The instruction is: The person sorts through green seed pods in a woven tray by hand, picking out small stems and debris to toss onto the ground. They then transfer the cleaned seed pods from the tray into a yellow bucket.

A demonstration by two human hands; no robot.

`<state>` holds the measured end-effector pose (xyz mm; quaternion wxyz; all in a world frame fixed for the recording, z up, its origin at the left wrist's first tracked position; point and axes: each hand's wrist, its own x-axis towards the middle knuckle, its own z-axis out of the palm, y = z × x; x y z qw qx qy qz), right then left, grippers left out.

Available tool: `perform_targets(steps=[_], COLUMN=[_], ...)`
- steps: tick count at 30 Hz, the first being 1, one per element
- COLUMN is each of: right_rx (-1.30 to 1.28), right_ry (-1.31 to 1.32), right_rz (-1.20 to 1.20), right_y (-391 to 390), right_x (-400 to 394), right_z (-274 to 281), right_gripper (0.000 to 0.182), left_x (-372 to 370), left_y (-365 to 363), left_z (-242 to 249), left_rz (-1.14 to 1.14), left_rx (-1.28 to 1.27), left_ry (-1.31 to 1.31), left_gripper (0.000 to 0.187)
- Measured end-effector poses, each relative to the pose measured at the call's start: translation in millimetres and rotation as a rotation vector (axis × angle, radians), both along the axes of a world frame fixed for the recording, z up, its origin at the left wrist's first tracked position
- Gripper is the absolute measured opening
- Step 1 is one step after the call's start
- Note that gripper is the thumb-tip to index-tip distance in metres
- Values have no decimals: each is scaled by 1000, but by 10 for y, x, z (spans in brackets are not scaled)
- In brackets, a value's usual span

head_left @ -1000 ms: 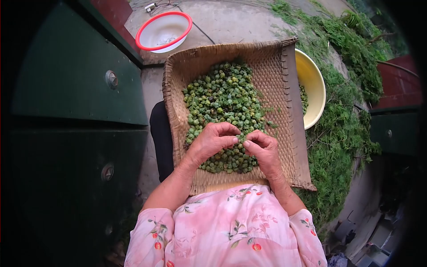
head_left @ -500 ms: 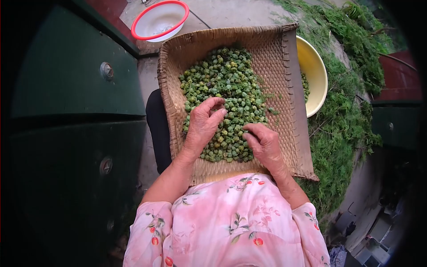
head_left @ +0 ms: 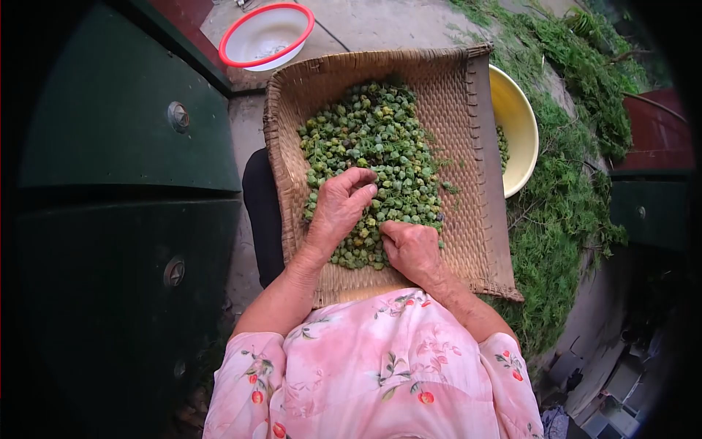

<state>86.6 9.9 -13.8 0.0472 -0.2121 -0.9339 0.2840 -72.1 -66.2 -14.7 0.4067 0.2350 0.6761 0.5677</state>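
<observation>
A woven basket tray (head_left: 468, 241) lies across my lap, with a heap of small green pods (head_left: 380, 139) spread down its middle. My left hand (head_left: 344, 205) is over the heap's centre, thumb and index finger curled toward each other; whether something is between the tips is too small to tell. Lower and to the right, my right hand (head_left: 411, 247) is closed, its fingertips down at the pods near the heap's lower edge. What it pinches, if anything, is hidden.
A yellow bowl (head_left: 523, 132) with more green pods stands beyond the tray's right side. A white basin with a red rim (head_left: 267, 36) is at the top left. Cut green branches (head_left: 556, 219) cover the ground at right; a dark green metal door (head_left: 124, 124) stands left.
My right hand has moved left and slightly down, its fingers now closed onto the pods. My left hand has shifted slightly down and right.
</observation>
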Motion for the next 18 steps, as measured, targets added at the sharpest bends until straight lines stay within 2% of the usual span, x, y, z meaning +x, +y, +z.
perform_targets(steps=[2, 5, 7, 9, 11, 15, 17, 18], right_rx=[-66, -489, -780, -1091, -1117, -1096, -1130, -1045], right_ry=[199, 137, 207, 289, 305, 318, 331, 342], right_rz=[-83, -383, -461, -565, -535, -527, -569, -569], right_y=[-4, 54, 138, 171, 183, 173, 183, 192], right_x=[6, 2, 37, 47, 42, 19, 42, 60], right_z=[-66, 89, 82, 155, 178, 163, 154, 157], right_gripper=[7, 7, 8, 8, 8, 6, 6, 6], left_x=[1, 5, 13, 19, 41, 42, 40, 33], left_y=[1, -2, 2, -13, 5, -6, 0, -2], left_z=[15, 30, 64, 202, 225, 137, 150, 136], left_rz=[-9, -56, -133, -283, -376, -349, -239, -161], left_rx=[-9, 8, 61, -7, -41, -36, -30, -7], left_ry=[3, -19, -76, -217, -176, -132, -65, -53], left_gripper=[21, 22, 23, 27, 30, 19, 12, 11])
